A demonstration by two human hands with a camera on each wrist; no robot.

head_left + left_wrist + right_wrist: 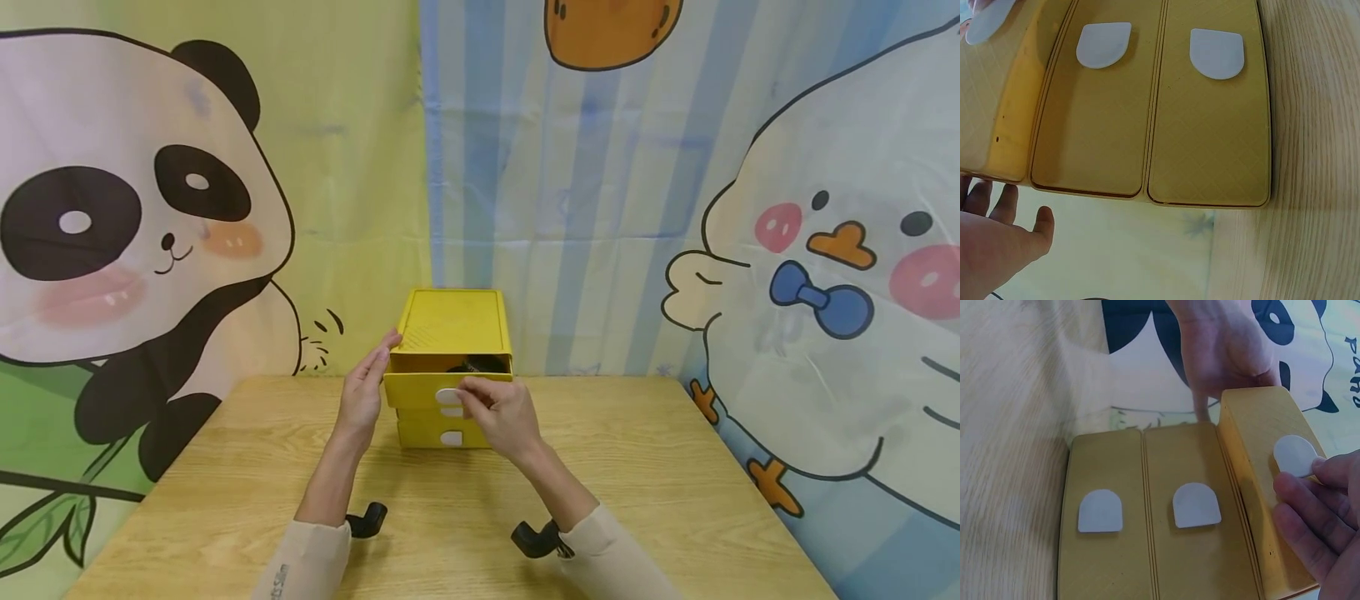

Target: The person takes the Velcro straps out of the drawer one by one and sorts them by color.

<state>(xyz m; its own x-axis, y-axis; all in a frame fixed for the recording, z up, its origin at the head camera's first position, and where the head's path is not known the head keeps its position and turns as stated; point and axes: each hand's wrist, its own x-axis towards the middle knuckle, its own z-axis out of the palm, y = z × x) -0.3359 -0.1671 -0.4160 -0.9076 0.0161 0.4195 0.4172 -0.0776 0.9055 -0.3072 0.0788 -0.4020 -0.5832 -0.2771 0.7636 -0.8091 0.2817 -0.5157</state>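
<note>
A small yellow drawer cabinet [453, 321] with three drawers stands on the table. Its top drawer [412, 390] is partly pulled out, and something black [483, 364] shows inside. My right hand [506, 417] pinches the white tab handle [1294, 455] of that drawer between thumb and fingers. On the cabinet's left side rests my left hand [362, 400], its fingers extended along the wall near the top front corner. In the left wrist view, the lower two drawers, each with a white tab [1104, 45], sit flush in the cabinet.
The wooden table [615, 467] extends to both sides of the cabinet and toward me. Behind it hangs a printed cloth [495, 192] with a panda and a white bird. Black curved pieces [534, 540] stick out at both wrists beside the beige sleeves.
</note>
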